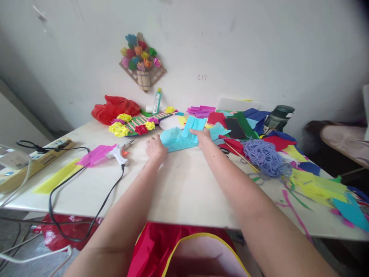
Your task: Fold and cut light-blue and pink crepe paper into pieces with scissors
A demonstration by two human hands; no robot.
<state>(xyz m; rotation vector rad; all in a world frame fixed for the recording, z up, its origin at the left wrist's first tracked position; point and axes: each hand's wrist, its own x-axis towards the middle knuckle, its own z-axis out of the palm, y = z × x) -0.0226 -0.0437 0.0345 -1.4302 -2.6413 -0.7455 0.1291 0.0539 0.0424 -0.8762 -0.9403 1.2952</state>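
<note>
A crumpled light-blue tissue paper sheet point(177, 141) lies on the white counter point(184, 188). The left hand point(155, 148) curls at its edge; I cannot tell whether its grip has hold of the sheet. The right hand point(203, 136) lies flat on it, grip open.

A scuffed white wall point(259, 46) backs a pale table point(184, 192) in soft, even light; a flower plaque point(142, 61) hangs on it, with "217" point(201, 77) pencilled to the right. Grey floor point(20, 240) shows at lower left, crossed by cables point(34, 256); a second table point(343, 140) sits in shadow at far right.
</note>
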